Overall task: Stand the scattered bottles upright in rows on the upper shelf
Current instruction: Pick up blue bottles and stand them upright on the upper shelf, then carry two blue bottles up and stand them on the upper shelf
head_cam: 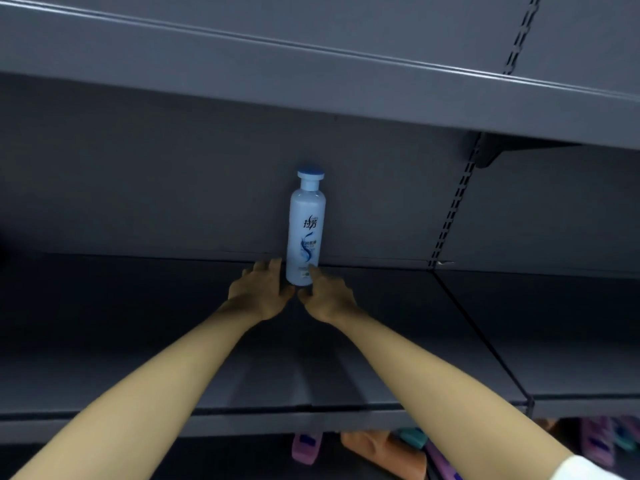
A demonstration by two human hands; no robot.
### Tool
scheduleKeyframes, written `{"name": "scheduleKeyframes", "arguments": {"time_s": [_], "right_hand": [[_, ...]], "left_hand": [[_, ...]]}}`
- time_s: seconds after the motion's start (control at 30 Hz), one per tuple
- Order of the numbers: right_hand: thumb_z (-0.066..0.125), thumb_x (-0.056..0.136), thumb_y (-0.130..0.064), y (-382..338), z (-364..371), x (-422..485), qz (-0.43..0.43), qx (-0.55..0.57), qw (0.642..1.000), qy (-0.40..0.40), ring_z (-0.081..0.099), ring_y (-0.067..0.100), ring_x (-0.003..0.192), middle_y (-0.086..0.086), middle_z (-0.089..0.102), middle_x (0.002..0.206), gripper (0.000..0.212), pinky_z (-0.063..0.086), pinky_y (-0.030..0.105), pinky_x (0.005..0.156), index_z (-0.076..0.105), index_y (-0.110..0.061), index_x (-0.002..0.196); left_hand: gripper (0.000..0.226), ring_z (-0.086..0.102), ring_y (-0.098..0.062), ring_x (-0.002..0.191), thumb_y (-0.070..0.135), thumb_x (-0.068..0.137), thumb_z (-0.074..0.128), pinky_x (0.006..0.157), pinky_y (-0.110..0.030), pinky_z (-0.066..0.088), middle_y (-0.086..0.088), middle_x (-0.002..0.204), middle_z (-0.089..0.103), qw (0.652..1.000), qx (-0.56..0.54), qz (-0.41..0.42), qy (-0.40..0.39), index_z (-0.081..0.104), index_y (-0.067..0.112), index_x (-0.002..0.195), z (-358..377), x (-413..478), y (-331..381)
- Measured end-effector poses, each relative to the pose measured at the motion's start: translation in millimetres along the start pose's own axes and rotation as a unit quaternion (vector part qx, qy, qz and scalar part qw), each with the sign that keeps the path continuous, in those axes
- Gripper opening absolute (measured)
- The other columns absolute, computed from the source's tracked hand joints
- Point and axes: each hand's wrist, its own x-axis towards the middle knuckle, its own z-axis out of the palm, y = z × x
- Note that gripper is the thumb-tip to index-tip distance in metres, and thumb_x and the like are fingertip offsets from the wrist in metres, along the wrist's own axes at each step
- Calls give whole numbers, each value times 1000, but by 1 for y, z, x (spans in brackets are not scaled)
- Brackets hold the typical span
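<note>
Shelf above: a grey metal shelf (311, 81) spans the top of the view; only its underside and front lip show, both ends cut off
Back panel: dark grey sheet (138, 185) behind the bay, its left part lost in shadow
Upper shelf: grey deck (138, 323) running from the back panel to a front edge low in the view; a seam divides it from the neighbouring bay (554, 323) on the right
Forearms: both bare and reaching in from the bottom edge, elbows out of frame
Slotted upright: a perforated strip (453, 202) right of the bottle, with a bracket (491, 150) at its top
Shampoo bottle: pale blue-white bottle (306, 223) with a blue cap (310, 174), upright at the very back of the upper shelf against the back panel; its foot is partly covered by fingers
Left hand: the left hand (259, 292) lies loosely open along the bottle's left side, fingers fairly straight, thumb toward the base
Right hand: the right hand (329, 297) rests its forefinger (315, 273) on the lower label; the other fingers are hidden, so I cannot tell whether it grips
Items below: pink, orange and teal objects (381, 448) under the shelf's front edge, blurred and cut off, kind unclear
Sleeve: a white sleeve (588, 471) at the bottom right corner
Label: dark brush-style Chinese characters, seemingly 拉芳, above a blue swirl; the smaller print is unreadable
</note>
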Motion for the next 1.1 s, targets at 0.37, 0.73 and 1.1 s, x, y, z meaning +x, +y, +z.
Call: {"name": "scheduleKeyframes", "arguments": {"time_s": [0.37, 0.73, 1.1], "right_hand": [[39, 99, -32, -29, 7, -55, 29, -67, 997, -25, 28, 30, 138, 8, 31, 152, 56, 27, 48, 112, 20, -19, 150], [40, 98, -30, -58, 21, -129, 31, -95, 995, 12, 35, 35, 129, 14, 42, 142, 49, 36, 45, 101, 33, -13, 143], [39, 98, -31, -62, 38, -198, 50, -92, 994, 13, 35, 35, 131, 10, 38, 146, 55, 37, 48, 103, 24, -16, 149]], "left_hand": [[71, 32, -29, 135, 48, 95, 43, 101, -39, 37, -9, 151, 27, 999, 36, -6, -26, 9, 21, 151, -11, -61, -14], [66, 40, -33, 126, 46, 94, 45, 92, -42, 43, -14, 142, 37, 998, 56, 25, 3, 21, 15, 147, -23, -134, -33], [62, 39, -31, 127, 44, 95, 44, 92, -41, 41, -12, 141, 37, 997, 51, 52, -3, 22, 15, 145, -12, -204, -30]]}}
